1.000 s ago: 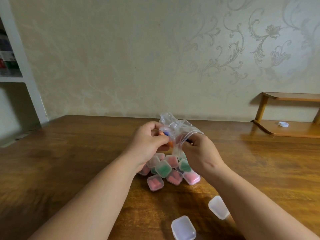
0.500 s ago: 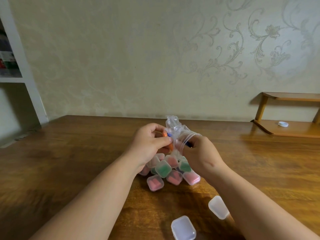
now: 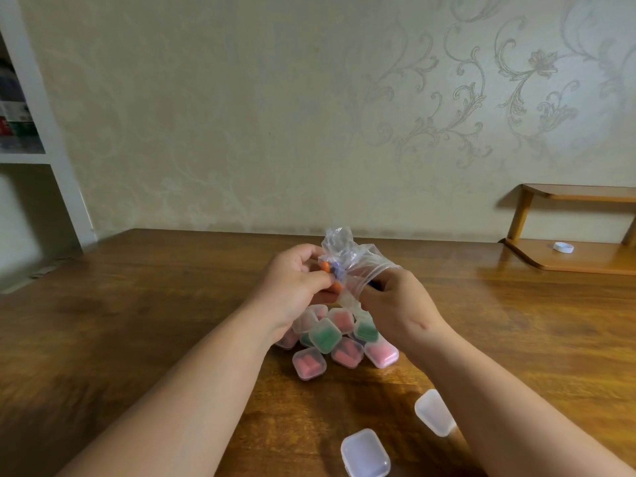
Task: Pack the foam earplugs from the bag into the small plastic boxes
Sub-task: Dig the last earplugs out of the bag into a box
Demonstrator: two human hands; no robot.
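I find the bag held above the filled boxes. The right hand grips its plastic to steady the mouth, while the left hand pinches orange earplugs there (others look blue). Two empty boxes lie nearer me, presumably awaiting filling.

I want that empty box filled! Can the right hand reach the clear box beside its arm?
Probably yes: the right hand grips the bag, but the clear box lies uncovered right beside its forearm.
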